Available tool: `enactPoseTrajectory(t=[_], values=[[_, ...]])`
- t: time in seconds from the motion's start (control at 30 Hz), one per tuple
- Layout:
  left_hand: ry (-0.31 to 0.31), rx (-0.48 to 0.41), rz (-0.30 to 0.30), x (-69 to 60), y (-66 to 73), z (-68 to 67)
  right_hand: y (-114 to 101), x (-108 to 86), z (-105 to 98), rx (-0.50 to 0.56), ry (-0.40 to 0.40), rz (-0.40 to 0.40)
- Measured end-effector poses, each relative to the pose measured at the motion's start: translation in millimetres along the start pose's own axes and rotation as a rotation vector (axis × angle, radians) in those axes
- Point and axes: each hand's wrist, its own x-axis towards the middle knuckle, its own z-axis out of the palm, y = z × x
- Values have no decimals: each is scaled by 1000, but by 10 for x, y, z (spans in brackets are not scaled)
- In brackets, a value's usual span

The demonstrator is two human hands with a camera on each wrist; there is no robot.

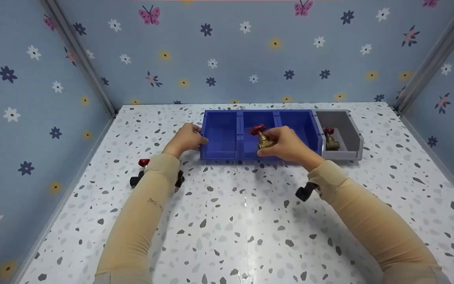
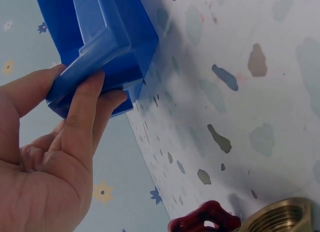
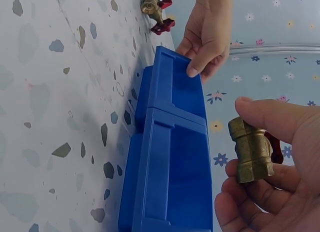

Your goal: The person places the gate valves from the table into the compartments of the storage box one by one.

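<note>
My left hand (image 1: pixel 185 139) grips the left side wall of the leftmost blue bin (image 1: pixel 220 154), thumb on the inside and fingers on the outside, as the left wrist view shows. In my right hand (image 1: pixel 290 145) is a brass valve (image 1: pixel 265 142) with a red handwheel (image 1: pixel 257 129). It is held above the front of the middle blue bin (image 1: pixel 257 117), tilted, apart from the bin walls. The right wrist view shows the brass body (image 3: pixel 251 151) between thumb and fingers, its handwheel partly hidden by the hand. The leftmost blue bin's visible inside is bare.
A third blue bin (image 1: pixel 296 118) and a grey bin (image 1: pixel 343 155) continue the row; another brass valve (image 1: pixel 332 142) lies in the grey one. Under my left forearm are a red handwheel (image 1: pixel 144 162) and black fittings (image 1: pixel 134 181). A black fitting (image 1: pixel 304 192) lies near my right sleeve. Patterned walls surround the table.
</note>
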Motion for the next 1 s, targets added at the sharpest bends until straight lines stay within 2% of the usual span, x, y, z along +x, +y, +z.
enactPoseTrajectory(t=[0.6,1.0], values=[[-7,-3,6,15,-19,-2,131,-42,-214,-15,43,100],[-18,-42,11,-5,-20,-1,279,-81,-351,-14,94,69]])
